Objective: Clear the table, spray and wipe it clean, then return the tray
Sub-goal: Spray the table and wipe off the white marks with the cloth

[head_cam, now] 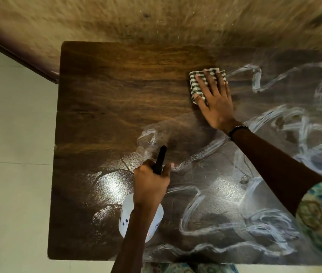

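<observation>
A dark wooden table (116,95) fills the view, bare of dishes. My left hand (151,184) grips a white spray bottle (125,219) by its black nozzle head (160,158), held just above the table's near left part. My right hand (214,99) lies flat, fingers spread, pressing a folded green-and-white checked cloth (196,83) on the far middle of the table. White foamy streaks (274,134) of cleaner cover the right and near half of the surface; the far left part looks dry and brown. No tray is in view.
A pale tiled floor (14,154) lies left of the table. Behind the table rises a tan wall (156,16) with a dark skirting (18,58) at the left. The table's left and near edges are in sight.
</observation>
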`<state>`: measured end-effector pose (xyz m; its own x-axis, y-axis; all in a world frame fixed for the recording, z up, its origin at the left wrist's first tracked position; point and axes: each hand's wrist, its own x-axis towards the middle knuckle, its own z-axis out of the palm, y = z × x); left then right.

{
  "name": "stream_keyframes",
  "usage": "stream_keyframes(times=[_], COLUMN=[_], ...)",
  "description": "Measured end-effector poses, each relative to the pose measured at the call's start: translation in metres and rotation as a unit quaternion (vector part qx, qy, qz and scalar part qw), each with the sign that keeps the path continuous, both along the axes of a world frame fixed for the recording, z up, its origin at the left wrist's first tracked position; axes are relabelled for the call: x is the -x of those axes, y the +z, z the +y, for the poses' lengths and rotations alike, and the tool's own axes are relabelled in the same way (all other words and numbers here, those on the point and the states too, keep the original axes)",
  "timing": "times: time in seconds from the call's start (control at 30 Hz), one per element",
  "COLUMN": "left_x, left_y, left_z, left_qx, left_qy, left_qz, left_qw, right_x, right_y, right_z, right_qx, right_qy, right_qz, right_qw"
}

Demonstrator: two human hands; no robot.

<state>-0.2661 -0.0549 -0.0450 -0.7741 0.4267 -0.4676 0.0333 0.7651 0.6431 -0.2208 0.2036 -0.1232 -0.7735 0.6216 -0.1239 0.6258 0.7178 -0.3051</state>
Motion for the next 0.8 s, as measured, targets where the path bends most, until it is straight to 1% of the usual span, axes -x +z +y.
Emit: stream_keyframes(times=[0.1,0.23,0.37,0.43,0.53,0.67,0.73,0.8], left_x=[0.005,0.009,0.009,0.009,0.008,0.007,0.008,0.010], left_y=[-0.003,-0.001,0.000,0.001,0.000,0.003,0.005,0.006], left_z=[-0.006,-0.013,-0.018,-0.018,-0.018,-0.022,-0.025,-0.029], left_qx=[-0.006,-0.017,-0.028,-0.036,-0.045,-0.040,-0.037,-0.037], left_qy=[0.021,0.003,0.014,0.025,0.037,0.025,0.023,0.028], left_qz=[0.005,-0.002,-0.003,-0.016,-0.033,-0.031,-0.034,-0.038], left_qw=[1.000,1.000,1.000,0.999,0.998,0.998,0.998,0.998], right_x=[0.000,0.001,0.003,0.011,0.033,0.051,0.039,0.011], right_y=[0.001,0.001,0.001,0.002,0.005,0.002,0.000,-0.001], right_z=[0.000,-0.001,-0.005,-0.016,-0.048,-0.112,-0.135,-0.138], right_qx=[0.003,-0.004,0.001,0.003,0.008,0.000,-0.007,-0.015], right_qy=[-0.002,-0.003,-0.011,0.001,0.063,0.187,0.251,0.282], right_qz=[-0.007,-0.007,-0.009,-0.009,-0.007,0.014,0.020,0.019], right_qw=[1.000,1.000,1.000,1.000,0.998,0.982,0.968,0.959])
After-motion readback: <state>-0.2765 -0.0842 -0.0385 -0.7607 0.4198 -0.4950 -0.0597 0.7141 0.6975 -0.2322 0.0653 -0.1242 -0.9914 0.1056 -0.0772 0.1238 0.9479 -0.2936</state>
